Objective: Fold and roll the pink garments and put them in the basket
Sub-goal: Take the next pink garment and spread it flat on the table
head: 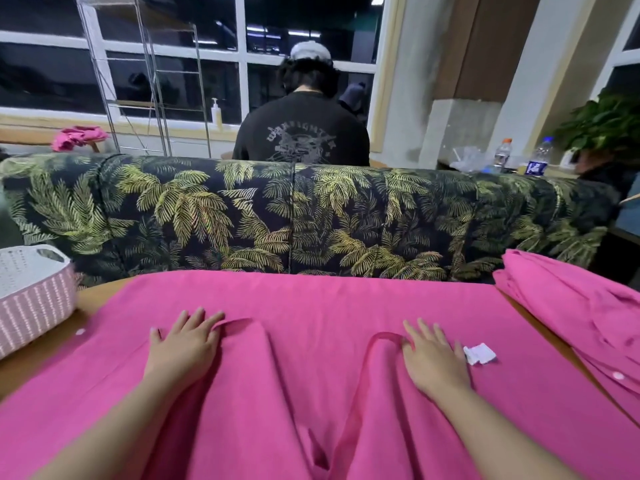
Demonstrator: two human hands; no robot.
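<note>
**Both palms flat on a spread pink garment**

Head view: A pink garment [311, 306] lies spread across a wooden table [100, 296], covering most of its top and running off the near edge of the picture. The left hand [183, 344] rests palm down on the cloth left of centre, its fingers straight and slightly fanned, holding nothing. The right hand [433, 358] rests palm down to the right of centre in the same way, fingers straight and flat on the fabric. Between the two hands the cloth rises in long soft ridges that run toward the viewer. A small white tag [479, 354] lies on the garment just beside the right hand. A second pink garment [568, 306], with a pale button showing, lies heaped at the right end of the table, partly overlapping the spread one. At the left end stands the basket [31, 299], white inside with pink woven sides, apart from the cloth and well left of the left hand.

Behind the table runs a dark sofa [294, 216] printed with green palm leaves. Beyond it a person in a black shirt [301, 136] sits facing away toward the windows. More pink cloth [78, 136] lies bunched at the far left, and two plastic bottles [538, 157] stand at the far right near a potted plant [602, 123].
</note>
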